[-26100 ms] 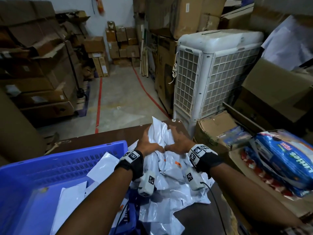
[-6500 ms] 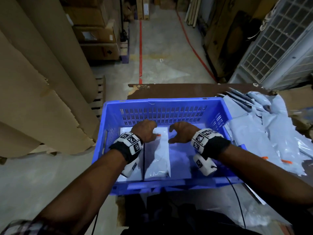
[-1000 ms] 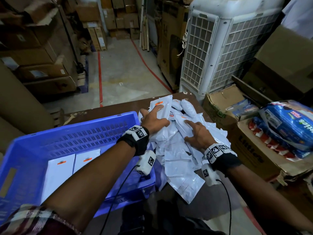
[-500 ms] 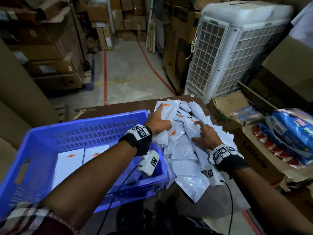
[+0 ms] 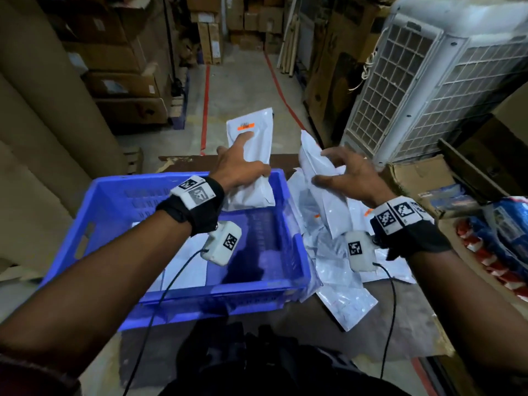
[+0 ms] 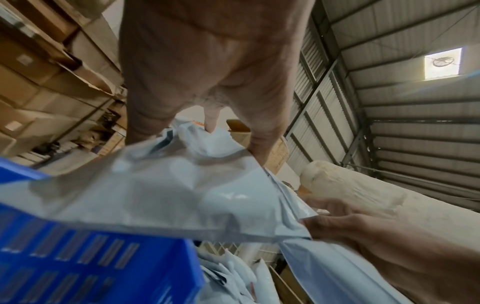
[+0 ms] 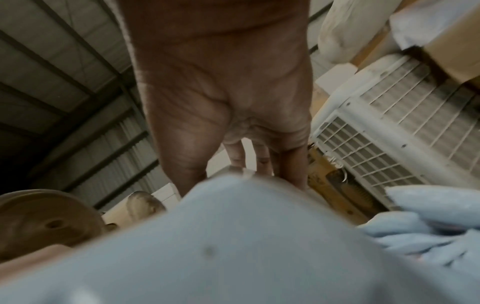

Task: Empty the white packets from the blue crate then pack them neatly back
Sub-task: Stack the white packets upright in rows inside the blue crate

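I have my left hand point(image 5: 238, 167) wrapped round one white packet point(image 5: 251, 155), fingers spread up its face and thumb curled under, holding it upright above the far right corner of the blue crate point(image 5: 200, 292). My right hand point(image 5: 347, 178) pinches a second packet point(image 5: 317, 170), lifted off the loose pile point(image 5: 343, 278) that lies on the table point(image 5: 400, 338) just right of the crate. A few packets already lie flat on the crate floor toward its near left. As I judge it, the risk is in the film: these bags look slick and floppy, and the left one is held only near its lower half, so it could fold over or slide out as I lower it and land crooked on the flat row. The right packet looks crumpled; set down unsmoothed, it would spoil the neat layer. The pile also overhangs the table's near edge, so a careless sweep of my wrist could push packets onto the floor.
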